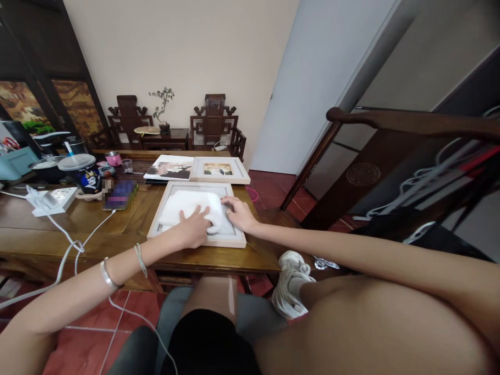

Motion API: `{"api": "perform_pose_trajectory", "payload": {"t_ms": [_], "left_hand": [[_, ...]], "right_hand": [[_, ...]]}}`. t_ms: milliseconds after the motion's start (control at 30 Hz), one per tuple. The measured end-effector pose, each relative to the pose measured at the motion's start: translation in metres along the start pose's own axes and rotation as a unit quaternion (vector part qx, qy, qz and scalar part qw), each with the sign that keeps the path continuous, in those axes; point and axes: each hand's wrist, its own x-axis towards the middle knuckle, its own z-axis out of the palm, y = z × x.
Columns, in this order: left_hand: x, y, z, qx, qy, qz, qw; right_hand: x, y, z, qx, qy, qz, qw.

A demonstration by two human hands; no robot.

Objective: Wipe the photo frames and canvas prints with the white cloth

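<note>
Fingers of both hands press a white cloth (pixel 190 208) inside the picture frame (pixel 195 239).

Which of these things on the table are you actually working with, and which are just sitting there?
In use: left hand, right hand, white cloth, near picture frame.
Lying about: second frame, lidded cup, power strip, pink pot.

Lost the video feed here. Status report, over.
Left hand flat on white cloth. Right hand steadies picture frame. Second frame beyond, apart.
</note>
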Motion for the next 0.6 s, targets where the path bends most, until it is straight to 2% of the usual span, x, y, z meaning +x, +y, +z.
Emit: {"api": "perform_pose_trajectory", "payload": {"t_ms": [167, 267, 367, 467, 600], "left_hand": [[0.044, -0.007, 0.006, -0.032, 0.05, -0.067, 0.996], [0.076, -0.021, 0.004, -0.032, 0.09, -0.082, 0.992], [0.092, -0.03, 0.003, -0.018, 0.114, -0.085, 0.99], [0.088, -0.028, 0.002, -0.016, 0.091, -0.066, 0.993], [0.052, -0.015, -0.008, -0.021, 0.017, -0.039, 0.999]], "right_hand": [[-0.002, 0.001, 0.0, -0.015, -0.01, 0.002, 1.0], [-0.002, 0.004, 0.001, -0.012, -0.01, 0.001, 1.0], [-0.002, 0.004, 0.002, -0.018, -0.008, 0.0, 1.0], [0.0, 0.003, 0.002, -0.025, -0.016, -0.012, 0.999], [0.003, 0.005, 0.004, -0.028, -0.037, -0.03, 0.998]]}}
